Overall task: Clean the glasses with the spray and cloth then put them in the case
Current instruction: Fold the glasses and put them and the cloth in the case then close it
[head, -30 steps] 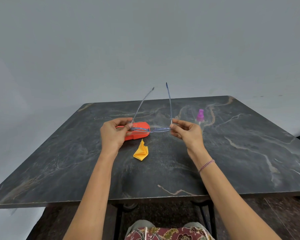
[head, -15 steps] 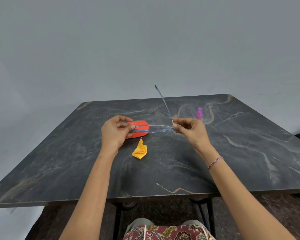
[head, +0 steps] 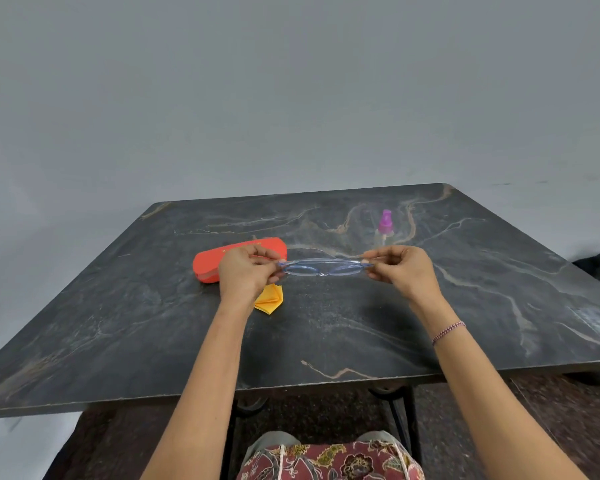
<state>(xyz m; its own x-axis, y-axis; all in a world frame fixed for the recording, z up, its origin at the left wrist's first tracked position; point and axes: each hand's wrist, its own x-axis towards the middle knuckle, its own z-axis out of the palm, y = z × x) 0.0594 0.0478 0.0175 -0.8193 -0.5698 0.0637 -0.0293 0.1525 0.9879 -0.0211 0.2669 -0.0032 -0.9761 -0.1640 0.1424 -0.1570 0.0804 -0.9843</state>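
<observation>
While both arms reach forward, each hand (head: 245, 273) pinches the glasses (head: 321, 267).

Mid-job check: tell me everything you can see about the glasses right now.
The glasses have a thin, translucent blue frame that looks like plastic, with two clear oval lenses. The temples look folded in behind the front. They are held level above the dark table, lenses towards the camera, pinched at one end by the left hand and at the other by the right hand. Nothing else touches them.

Dark veined marble table (head: 326, 344) on black metal legs (head: 400, 414); backed by plain grey wall (head: 291, 98); dark speckled floor (head: 326, 415).
</observation>
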